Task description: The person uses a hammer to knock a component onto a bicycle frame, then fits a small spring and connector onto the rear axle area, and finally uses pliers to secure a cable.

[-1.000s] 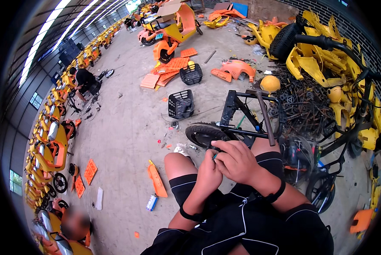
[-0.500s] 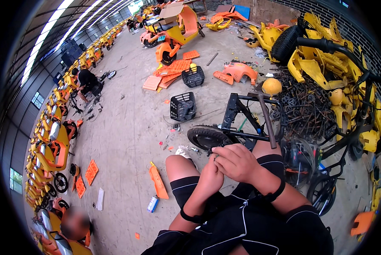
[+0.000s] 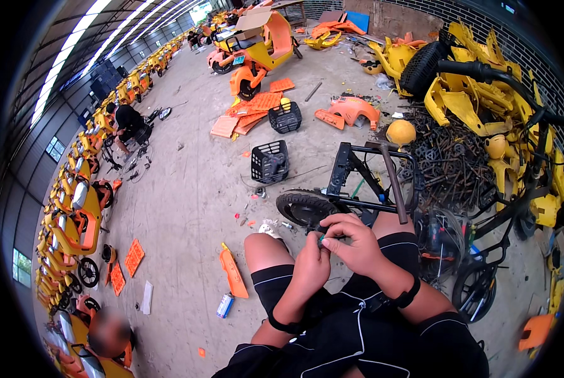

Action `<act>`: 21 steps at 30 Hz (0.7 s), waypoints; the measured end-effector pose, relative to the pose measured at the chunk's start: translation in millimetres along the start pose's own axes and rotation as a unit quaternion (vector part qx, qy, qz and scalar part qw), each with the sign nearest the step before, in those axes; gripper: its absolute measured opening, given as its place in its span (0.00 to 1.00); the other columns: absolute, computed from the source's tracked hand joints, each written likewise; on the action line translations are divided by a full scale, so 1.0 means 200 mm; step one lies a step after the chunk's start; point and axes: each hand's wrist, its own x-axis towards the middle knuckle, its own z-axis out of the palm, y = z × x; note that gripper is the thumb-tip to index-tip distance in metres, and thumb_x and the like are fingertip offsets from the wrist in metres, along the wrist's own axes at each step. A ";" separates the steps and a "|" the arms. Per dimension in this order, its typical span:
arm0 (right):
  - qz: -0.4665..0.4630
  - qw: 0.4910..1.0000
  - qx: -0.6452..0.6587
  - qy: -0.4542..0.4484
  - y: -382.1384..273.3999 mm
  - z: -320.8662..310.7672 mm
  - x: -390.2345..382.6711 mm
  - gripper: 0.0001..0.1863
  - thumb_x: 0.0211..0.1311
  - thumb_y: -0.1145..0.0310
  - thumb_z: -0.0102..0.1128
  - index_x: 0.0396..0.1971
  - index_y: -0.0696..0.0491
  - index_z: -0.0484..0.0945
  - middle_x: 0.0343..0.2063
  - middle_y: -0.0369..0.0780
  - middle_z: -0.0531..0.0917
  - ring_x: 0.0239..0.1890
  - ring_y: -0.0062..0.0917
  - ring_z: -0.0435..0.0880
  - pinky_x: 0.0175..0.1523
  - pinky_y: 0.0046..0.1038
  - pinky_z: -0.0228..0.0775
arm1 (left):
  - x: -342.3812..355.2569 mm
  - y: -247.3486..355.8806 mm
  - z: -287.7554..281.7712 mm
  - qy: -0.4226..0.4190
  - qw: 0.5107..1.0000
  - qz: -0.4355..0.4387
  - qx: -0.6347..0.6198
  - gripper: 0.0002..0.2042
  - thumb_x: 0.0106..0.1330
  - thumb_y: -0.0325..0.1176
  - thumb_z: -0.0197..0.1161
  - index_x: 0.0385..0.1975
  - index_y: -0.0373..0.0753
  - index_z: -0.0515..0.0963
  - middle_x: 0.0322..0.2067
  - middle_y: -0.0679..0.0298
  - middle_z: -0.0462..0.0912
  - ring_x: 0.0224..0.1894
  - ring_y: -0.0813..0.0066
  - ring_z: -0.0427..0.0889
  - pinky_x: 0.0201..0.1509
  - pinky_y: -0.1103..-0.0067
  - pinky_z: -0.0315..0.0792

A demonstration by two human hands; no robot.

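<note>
Vs. a second ago: both my hands sit a bit lower and closer to my lap, fingers bunched tighter; the bike frame hasn't moved. My left hand (image 3: 311,268) and right hand (image 3: 355,244) meet over my knees, fingertips pinched together on a small part (image 3: 320,239), dark with a hint of green; too small to tell what it is. Right hand covers it from above, left comes in from below; both closed on it, touching each other. Black wristband on each wrist. The part is right above my lap, just in front of the small black wheel (image 3: 304,206), which lies on the concrete floor (image 3: 187,189) attached to the black bike frame (image 3: 370,183). The frame stands tilted, tubes running up and right of my hands. Past it, a black basket (image 3: 269,161) on the floor, well apart. An orange plastic panel (image 3: 233,275) and a small blue-white can (image 3: 225,305) lie on the floor left of my left knee. Pile of yellow bike shells (image 3: 483,94) toward the right wall.
</note>
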 end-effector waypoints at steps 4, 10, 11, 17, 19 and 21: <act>0.086 0.993 0.078 -0.001 0.00 0.03 -0.01 0.06 0.62 0.71 0.66 0.34 0.59 0.81 0.52 0.42 0.82 0.49 0.24 0.79 0.54 0.28 0.70 | -0.01 -0.03 0.01 0.012 0.999 0.032 -0.009 0.07 0.75 0.29 0.51 0.45 0.32 0.67 0.27 0.49 0.79 0.28 0.55 0.81 0.30 0.67 0.72; 0.210 0.939 0.265 -0.056 0.03 0.00 0.00 0.07 0.64 0.72 0.64 0.34 0.60 0.80 0.51 0.43 0.83 0.50 0.24 0.79 0.57 0.29 0.70 | -0.02 -0.01 -0.01 0.018 0.999 0.048 0.010 0.08 0.74 0.28 0.53 0.46 0.33 0.66 0.29 0.45 0.79 0.31 0.45 0.81 0.32 0.61 0.72; 0.215 0.934 0.277 -0.062 0.02 -0.01 0.00 0.07 0.64 0.72 0.64 0.35 0.61 0.80 0.51 0.43 0.83 0.49 0.23 0.80 0.57 0.29 0.71 | -0.02 -0.01 -0.01 0.021 0.998 0.059 0.012 0.08 0.73 0.28 0.53 0.47 0.33 0.66 0.30 0.42 0.80 0.33 0.40 0.81 0.33 0.57 0.71; 0.036 0.996 0.077 0.014 -0.13 -0.07 0.04 0.05 0.65 0.74 0.62 0.35 0.60 0.78 0.46 0.42 0.84 0.48 0.23 0.80 0.55 0.30 0.71 | -0.01 -0.04 -0.01 0.017 0.999 0.034 0.030 0.09 0.72 0.28 0.53 0.48 0.34 0.65 0.32 0.38 0.80 0.37 0.35 0.80 0.35 0.52 0.71; 0.015 0.997 0.079 0.018 -0.14 -0.09 0.05 0.04 0.66 0.74 0.61 0.35 0.59 0.76 0.46 0.41 0.83 0.47 0.23 0.79 0.54 0.29 0.71 | -0.03 -0.07 0.00 0.031 0.999 0.026 0.032 0.08 0.73 0.28 0.53 0.47 0.35 0.65 0.28 0.44 0.80 0.32 0.42 0.82 0.33 0.58 0.73; 0.038 0.989 0.146 0.012 -0.11 -0.08 0.07 0.05 0.68 0.73 0.60 0.37 0.59 0.75 0.46 0.39 0.81 0.44 0.19 0.77 0.51 0.25 0.70 | -0.02 -0.07 -0.01 0.045 0.997 0.031 -0.062 0.07 0.75 0.30 0.53 0.45 0.35 0.66 0.25 0.51 0.78 0.28 0.55 0.80 0.31 0.65 0.72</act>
